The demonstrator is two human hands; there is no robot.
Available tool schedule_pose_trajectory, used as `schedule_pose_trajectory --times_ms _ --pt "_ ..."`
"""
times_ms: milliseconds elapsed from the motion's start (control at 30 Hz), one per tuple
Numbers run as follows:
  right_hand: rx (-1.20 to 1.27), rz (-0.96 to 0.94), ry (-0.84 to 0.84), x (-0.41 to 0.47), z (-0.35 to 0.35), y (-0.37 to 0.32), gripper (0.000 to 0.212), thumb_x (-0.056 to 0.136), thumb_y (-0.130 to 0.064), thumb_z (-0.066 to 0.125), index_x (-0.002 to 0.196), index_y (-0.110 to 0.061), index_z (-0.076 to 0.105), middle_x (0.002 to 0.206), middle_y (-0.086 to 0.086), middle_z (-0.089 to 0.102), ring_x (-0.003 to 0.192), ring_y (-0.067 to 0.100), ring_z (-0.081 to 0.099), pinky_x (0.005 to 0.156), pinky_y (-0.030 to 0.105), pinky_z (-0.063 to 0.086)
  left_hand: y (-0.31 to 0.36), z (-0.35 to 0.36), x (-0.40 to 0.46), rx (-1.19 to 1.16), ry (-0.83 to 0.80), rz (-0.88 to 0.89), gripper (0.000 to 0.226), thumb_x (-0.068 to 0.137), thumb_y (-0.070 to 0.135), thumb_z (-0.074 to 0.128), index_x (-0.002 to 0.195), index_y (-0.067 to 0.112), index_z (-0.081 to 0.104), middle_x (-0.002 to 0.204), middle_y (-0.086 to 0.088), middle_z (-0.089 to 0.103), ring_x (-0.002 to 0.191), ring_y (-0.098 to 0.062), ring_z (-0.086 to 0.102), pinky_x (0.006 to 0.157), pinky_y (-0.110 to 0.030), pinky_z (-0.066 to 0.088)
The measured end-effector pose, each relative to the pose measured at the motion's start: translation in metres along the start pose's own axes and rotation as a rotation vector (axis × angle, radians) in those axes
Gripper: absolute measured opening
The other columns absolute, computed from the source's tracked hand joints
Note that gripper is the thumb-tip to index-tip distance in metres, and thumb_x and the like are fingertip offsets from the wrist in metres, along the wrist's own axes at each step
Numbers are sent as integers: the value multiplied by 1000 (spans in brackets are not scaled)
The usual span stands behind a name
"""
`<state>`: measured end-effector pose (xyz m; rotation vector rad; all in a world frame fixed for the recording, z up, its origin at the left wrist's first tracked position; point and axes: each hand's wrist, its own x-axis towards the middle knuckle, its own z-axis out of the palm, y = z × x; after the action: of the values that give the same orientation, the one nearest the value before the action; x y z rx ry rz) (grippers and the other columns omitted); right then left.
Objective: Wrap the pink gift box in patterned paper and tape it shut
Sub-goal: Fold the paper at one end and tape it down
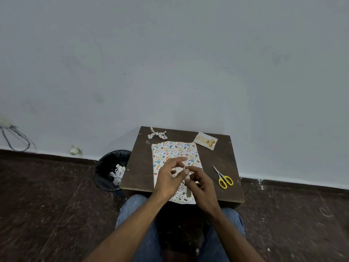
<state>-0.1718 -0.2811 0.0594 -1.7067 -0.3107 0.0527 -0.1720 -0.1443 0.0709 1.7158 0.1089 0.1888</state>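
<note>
1. Right at the near edge of the small dark table (136, 178), both hands meet over the wrapped gift box (174, 154).
2. Left hand (170, 179): fingers curled, thumb and forefinger pinching a pale strip of tape (188, 190) at its upper end.
3. Right hand (203, 186): fingers curled too, gripping the same strip lower down; it hangs upright between the hands.
4. Box fully covered in white patterned paper, lying flat mid-table, long axis running from the person toward the wall (170, 63), near end overhanging the table edge.
5. Right of the box, yellow-handled scissors (223, 178), blades pointing away.
6. Beyond the box, a paper bow (157, 134) at far left, a card (205, 142) reading "Happy Birthday" with gold balloons at far right.
7. Left of the table on the floor, a black-lined bin (111, 170) holding patterned paper scraps.
</note>
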Motion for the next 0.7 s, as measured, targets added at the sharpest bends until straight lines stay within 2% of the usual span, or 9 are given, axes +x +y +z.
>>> schedule_pose_trajectory --times_ms 67,100,233,367,467,600,700 --pt "2 1 -2 1 0 -3 39 91 7 58 111 -26 64 64 13 57 52 16 53 52 26 46 0 1 -1 -65 24 -65 47 86 10 73 123 36 58 106 4 66 105 -6 61 92 -29 50" --pt "5 0 -6 1 0 -5 39 91 7 58 111 -26 64 65 13 57 53 16 53 51 26 46 0 2 0 -76 32 -83 46 86 11 73 122 36 59 109 5 67 107 -5 61 94 -32 51" --pt "4 6 -12 2 -1 -9 40 91 7 59 111 -27 65 64 7 57 56 12 52 53 23 45 -3 3 -1 -59 58 -48 26 84 15 76 90 40 74 100 12 73 105 -9 66 95 -53 50" --pt "20 14 -10 0 -2 -9 41 91 8 59 110 -27 67 61 -1 53 56 8 47 53 24 43 -5 5 0 -74 143 -15 35 78 7 79 78 42 76 93 10 74 99 -14 68 89 -55 52" --pt "31 37 15 0 -2 -6 43 90 9 60 108 -29 68 61 -3 53 56 8 47 51 24 42 -7 7 0 -60 194 32 43 75 0 80 72 42 76 93 10 72 97 -15 67 84 -50 54" --pt "22 78 41 2 3 1 42 89 6 60 112 -28 70 62 6 55 58 12 52 56 38 55 -7 8 -1 -35 186 53 37 75 -2 79 72 34 73 89 9 65 91 -11 65 77 -30 52" --pt "45 145 55 4 3 5 36 92 1 59 116 -24 69 67 12 59 62 17 56 52 36 57 -3 8 -5 -42 120 19 31 77 -2 78 72 28 72 93 2 63 102 -9 64 82 -23 50"
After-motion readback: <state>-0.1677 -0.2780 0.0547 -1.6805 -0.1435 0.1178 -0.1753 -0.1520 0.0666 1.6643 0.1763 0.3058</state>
